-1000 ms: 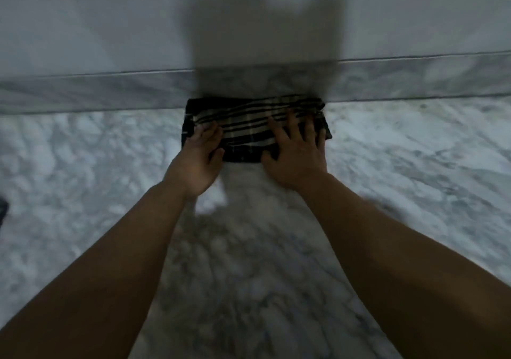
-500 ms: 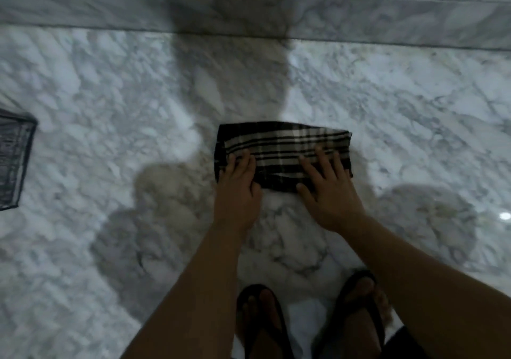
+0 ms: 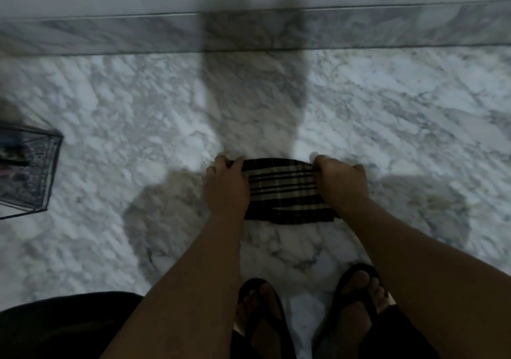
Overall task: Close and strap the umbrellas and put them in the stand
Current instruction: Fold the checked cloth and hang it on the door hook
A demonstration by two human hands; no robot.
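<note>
Presently, a dark wire-mesh stand [image 3: 29, 173] sits on the marble floor [image 3: 387, 115] at the left edge of the view, well apart from the hands; something dark lies inside it, but blur prevents identification. The folded plaid umbrella [image 3: 284, 190] is in front of the person's feet, held at both ends just above or on the floor; which of the two cannot be told. Its long axis runs left to right, roughly parallel to the marble skirting [image 3: 110, 35] at the base of the wall. The canopy is soft fabric, black with beige stripes, bunched into a flat, roughly rectangular bundle. The left hand [image 3: 226, 187] grips the left end, its fingers [image 3: 221, 162] curled over the far edge and the thumb lying on the cloth. The right hand [image 3: 343, 184] grips the right end likewise, fingers wrapped round the fabric. The floor is polished grey-white veined marble. Black flip-flops [image 3: 262, 314] are on both feet.
</note>
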